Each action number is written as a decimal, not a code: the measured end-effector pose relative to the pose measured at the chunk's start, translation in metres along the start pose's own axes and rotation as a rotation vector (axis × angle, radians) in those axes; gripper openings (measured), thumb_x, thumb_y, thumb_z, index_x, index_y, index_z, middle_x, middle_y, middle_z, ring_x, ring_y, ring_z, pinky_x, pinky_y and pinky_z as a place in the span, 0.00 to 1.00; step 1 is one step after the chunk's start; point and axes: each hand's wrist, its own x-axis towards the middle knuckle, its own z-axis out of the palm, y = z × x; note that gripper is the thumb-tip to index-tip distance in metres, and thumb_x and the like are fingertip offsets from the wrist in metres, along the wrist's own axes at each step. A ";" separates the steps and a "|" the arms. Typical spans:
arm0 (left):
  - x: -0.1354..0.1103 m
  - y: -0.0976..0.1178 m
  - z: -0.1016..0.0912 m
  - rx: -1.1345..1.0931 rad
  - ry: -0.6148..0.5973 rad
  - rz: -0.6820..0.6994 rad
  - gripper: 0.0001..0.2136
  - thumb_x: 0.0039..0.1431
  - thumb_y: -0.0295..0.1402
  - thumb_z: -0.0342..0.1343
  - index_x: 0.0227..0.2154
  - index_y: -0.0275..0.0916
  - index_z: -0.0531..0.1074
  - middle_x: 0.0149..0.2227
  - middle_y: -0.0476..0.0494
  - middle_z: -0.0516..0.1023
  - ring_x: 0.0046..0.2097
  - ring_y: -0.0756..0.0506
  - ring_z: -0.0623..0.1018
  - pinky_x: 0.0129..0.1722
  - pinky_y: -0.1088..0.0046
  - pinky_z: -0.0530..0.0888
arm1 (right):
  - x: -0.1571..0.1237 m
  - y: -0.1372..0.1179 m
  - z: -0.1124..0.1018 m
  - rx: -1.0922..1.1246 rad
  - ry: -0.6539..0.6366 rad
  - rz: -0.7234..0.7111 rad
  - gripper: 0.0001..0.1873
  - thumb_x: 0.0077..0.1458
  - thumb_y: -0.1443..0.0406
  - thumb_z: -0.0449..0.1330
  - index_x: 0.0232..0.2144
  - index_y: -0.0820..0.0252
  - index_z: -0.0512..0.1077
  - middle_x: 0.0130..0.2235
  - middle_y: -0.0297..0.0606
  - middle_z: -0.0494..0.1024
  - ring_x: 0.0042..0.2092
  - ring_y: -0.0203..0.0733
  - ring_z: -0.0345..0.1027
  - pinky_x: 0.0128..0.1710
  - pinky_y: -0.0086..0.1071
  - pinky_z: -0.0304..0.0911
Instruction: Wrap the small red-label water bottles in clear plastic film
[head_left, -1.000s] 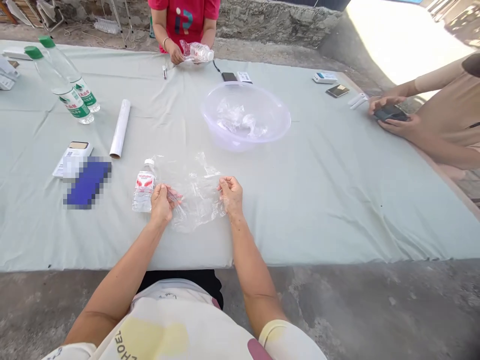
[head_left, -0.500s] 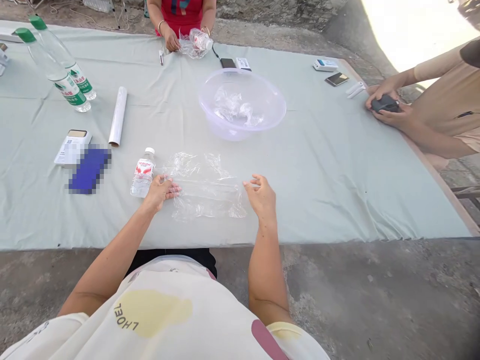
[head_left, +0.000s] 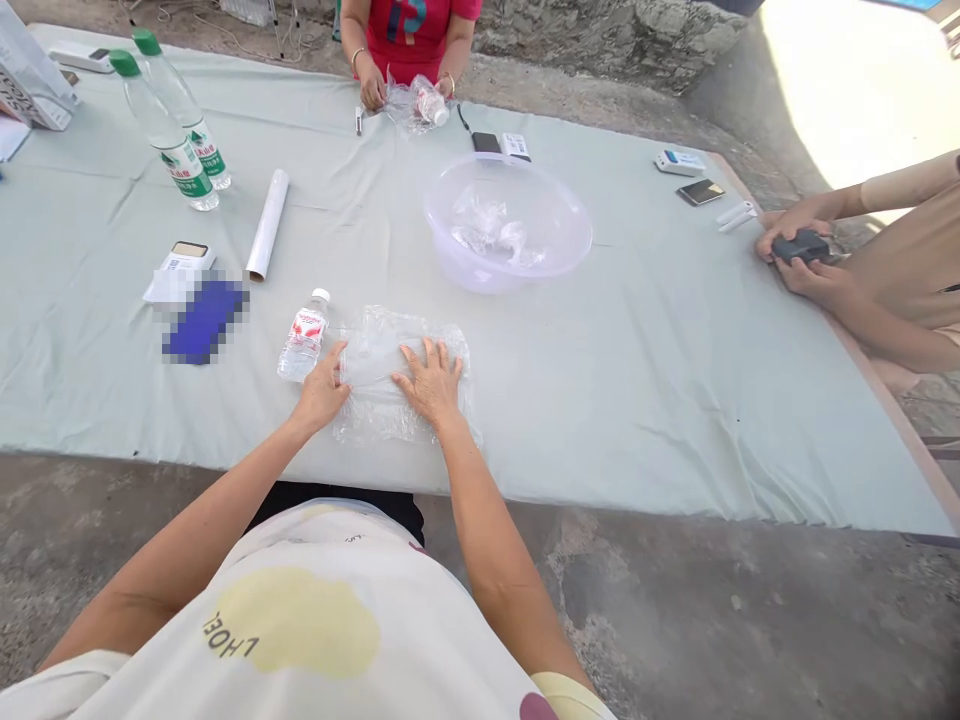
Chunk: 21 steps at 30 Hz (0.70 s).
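A crinkled sheet of clear plastic wrap [head_left: 375, 345] lies on the cloth in front of me. My right hand [head_left: 430, 385] presses flat on it with the fingers spread. At the sheet's left edge, my left hand [head_left: 322, 388] rests with thumb and fingers apart, touching the wrap; the tips of some fingers are hard to make out. Just beyond the left hand stands a small water bottle [head_left: 304, 337] with a white cap and a red-and-white label.
A pale purple basin [head_left: 480, 275] holds crumpled plastic wrap. Left are a wrap roll [head_left: 268, 225], two green-capped bottles [head_left: 184, 175] and a blurred blue object [head_left: 204, 320]. Across, a person handles a wrapped bottle [head_left: 430, 102]; at right, another person's hands hold a dark object [head_left: 801, 247].
My right hand has moved left from beside the wrap and come down flat onto it. The wrap lies more spread out. My left hand stays at its left edge; the view has shifted slightly.
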 end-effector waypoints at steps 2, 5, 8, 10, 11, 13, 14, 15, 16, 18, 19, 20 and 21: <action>-0.013 -0.007 -0.011 0.106 -0.011 0.034 0.31 0.56 0.23 0.51 0.64 0.45 0.62 0.51 0.39 0.73 0.32 0.50 0.75 0.44 0.64 0.75 | -0.002 0.007 -0.001 0.002 -0.007 0.037 0.35 0.63 0.42 0.50 0.67 0.44 0.58 0.73 0.45 0.48 0.73 0.63 0.36 0.66 0.66 0.37; -0.040 -0.013 -0.027 0.280 0.018 0.155 0.24 0.58 0.27 0.51 0.59 0.41 0.69 0.56 0.35 0.71 0.39 0.44 0.77 0.47 0.60 0.75 | -0.005 0.011 -0.002 0.013 0.002 0.040 0.37 0.62 0.41 0.50 0.68 0.45 0.57 0.73 0.46 0.47 0.73 0.64 0.35 0.66 0.66 0.35; -0.057 0.003 -0.036 0.362 0.178 0.303 0.19 0.63 0.30 0.48 0.55 0.41 0.72 0.60 0.34 0.68 0.47 0.39 0.77 0.48 0.60 0.74 | -0.007 0.009 0.001 0.026 0.022 0.035 0.37 0.62 0.42 0.51 0.68 0.46 0.58 0.73 0.47 0.47 0.73 0.64 0.36 0.66 0.66 0.35; -0.055 0.023 -0.031 0.318 0.257 0.436 0.18 0.65 0.31 0.46 0.55 0.43 0.71 0.59 0.37 0.70 0.54 0.39 0.74 0.51 0.62 0.73 | -0.007 0.007 0.004 0.023 0.042 0.035 0.37 0.61 0.42 0.52 0.68 0.47 0.58 0.73 0.46 0.47 0.72 0.63 0.36 0.66 0.65 0.35; -0.049 0.033 -0.023 0.296 0.243 0.506 0.18 0.65 0.30 0.44 0.55 0.43 0.70 0.58 0.37 0.71 0.56 0.39 0.73 0.52 0.63 0.72 | -0.008 0.007 0.004 0.015 0.051 0.035 0.37 0.61 0.42 0.51 0.68 0.47 0.58 0.73 0.46 0.47 0.72 0.63 0.37 0.66 0.65 0.35; -0.032 0.044 -0.004 0.303 0.128 0.610 0.20 0.64 0.26 0.42 0.56 0.41 0.69 0.56 0.36 0.72 0.57 0.40 0.73 0.55 0.61 0.71 | -0.008 0.005 0.004 -0.013 0.052 0.043 0.38 0.62 0.42 0.51 0.68 0.47 0.57 0.73 0.46 0.46 0.73 0.62 0.37 0.66 0.65 0.35; -0.023 0.046 0.006 0.339 0.060 0.639 0.21 0.63 0.23 0.41 0.55 0.38 0.69 0.56 0.33 0.73 0.57 0.39 0.73 0.56 0.59 0.70 | -0.008 0.004 0.003 -0.032 0.042 0.051 0.38 0.62 0.42 0.50 0.68 0.48 0.57 0.73 0.46 0.46 0.73 0.62 0.37 0.66 0.65 0.36; -0.014 0.043 0.015 0.382 0.008 0.648 0.22 0.61 0.22 0.41 0.55 0.36 0.69 0.55 0.30 0.73 0.58 0.37 0.73 0.57 0.56 0.69 | -0.009 0.004 0.002 -0.053 0.028 0.058 0.38 0.62 0.41 0.50 0.69 0.48 0.56 0.73 0.46 0.46 0.73 0.62 0.37 0.66 0.65 0.37; -0.007 0.037 0.023 0.427 -0.013 0.644 0.21 0.60 0.21 0.41 0.54 0.34 0.70 0.55 0.28 0.73 0.58 0.35 0.72 0.58 0.53 0.68 | -0.009 0.003 0.001 -0.073 0.017 0.063 0.39 0.62 0.41 0.50 0.69 0.47 0.56 0.73 0.46 0.46 0.73 0.62 0.37 0.66 0.65 0.38; 0.002 0.018 0.035 0.494 0.006 0.636 0.19 0.60 0.24 0.46 0.53 0.33 0.71 0.55 0.25 0.73 0.61 0.31 0.70 0.60 0.48 0.66 | -0.011 0.002 -0.001 -0.115 0.014 0.052 0.40 0.62 0.40 0.48 0.69 0.47 0.54 0.73 0.46 0.47 0.72 0.62 0.39 0.65 0.64 0.41; 0.004 0.008 0.040 0.507 0.031 0.637 0.19 0.60 0.25 0.49 0.53 0.33 0.71 0.57 0.25 0.72 0.62 0.30 0.69 0.61 0.46 0.64 | -0.013 0.002 -0.001 -0.137 0.021 0.037 0.40 0.62 0.39 0.46 0.69 0.48 0.54 0.73 0.46 0.47 0.72 0.62 0.40 0.65 0.63 0.43; 0.004 -0.001 0.044 0.504 0.056 0.631 0.19 0.58 0.26 0.53 0.52 0.35 0.71 0.58 0.25 0.71 0.63 0.29 0.68 0.61 0.44 0.64 | -0.014 0.003 -0.001 -0.163 0.029 0.021 0.41 0.62 0.38 0.44 0.70 0.48 0.53 0.73 0.46 0.48 0.72 0.62 0.41 0.65 0.62 0.44; 0.002 -0.006 0.048 0.485 0.068 0.625 0.19 0.56 0.26 0.56 0.51 0.36 0.72 0.59 0.25 0.70 0.64 0.28 0.67 0.61 0.43 0.63 | -0.014 0.005 0.000 -0.189 0.037 0.005 0.41 0.62 0.37 0.42 0.70 0.48 0.53 0.73 0.46 0.48 0.72 0.62 0.42 0.65 0.62 0.46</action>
